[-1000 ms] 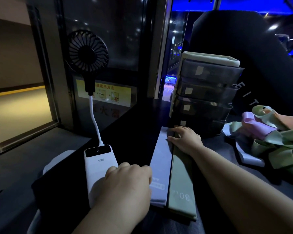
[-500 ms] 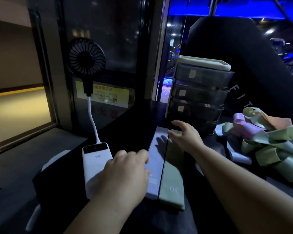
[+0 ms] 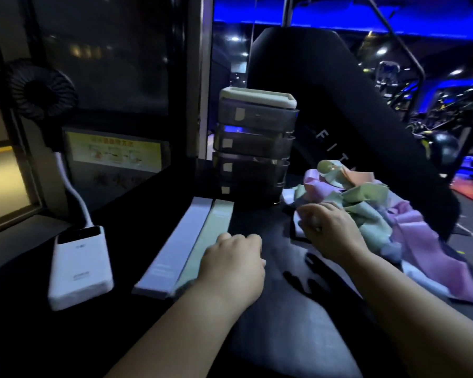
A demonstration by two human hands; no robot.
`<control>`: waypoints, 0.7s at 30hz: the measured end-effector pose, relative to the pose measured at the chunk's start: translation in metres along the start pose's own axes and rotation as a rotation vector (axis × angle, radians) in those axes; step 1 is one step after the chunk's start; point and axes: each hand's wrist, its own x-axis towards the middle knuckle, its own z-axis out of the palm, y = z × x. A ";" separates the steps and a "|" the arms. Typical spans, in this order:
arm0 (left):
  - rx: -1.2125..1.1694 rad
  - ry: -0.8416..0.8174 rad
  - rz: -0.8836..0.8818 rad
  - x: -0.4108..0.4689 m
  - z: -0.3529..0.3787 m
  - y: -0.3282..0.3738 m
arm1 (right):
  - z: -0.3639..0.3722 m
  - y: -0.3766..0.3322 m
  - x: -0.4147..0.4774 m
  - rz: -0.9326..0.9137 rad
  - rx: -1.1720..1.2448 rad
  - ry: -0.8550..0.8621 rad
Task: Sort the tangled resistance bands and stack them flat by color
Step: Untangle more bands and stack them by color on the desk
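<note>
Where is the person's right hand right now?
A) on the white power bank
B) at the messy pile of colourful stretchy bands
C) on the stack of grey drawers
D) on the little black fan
B: the right hand is at the near edge of the tangled pile of bands, with its fingers against the pale bands there.

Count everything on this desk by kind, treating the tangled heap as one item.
Lavender band and green band, laid flat: 2
Tangled pile: 1
Power bank: 1
Fan: 1
Drawer unit: 1
Total: 6
</note>
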 end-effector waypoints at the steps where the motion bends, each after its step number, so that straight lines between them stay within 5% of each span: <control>1: -0.007 -0.015 0.018 0.007 0.006 0.012 | -0.008 0.010 -0.006 -0.012 -0.037 0.063; 5: -0.036 -0.083 0.072 0.036 0.031 0.061 | -0.031 0.045 -0.029 0.034 -0.075 0.271; 11: -0.181 -0.087 0.061 0.085 0.055 0.118 | -0.035 0.084 -0.039 0.386 0.045 0.406; 21: -0.348 0.074 -0.109 0.155 0.082 0.140 | -0.022 0.099 -0.028 0.517 0.152 0.234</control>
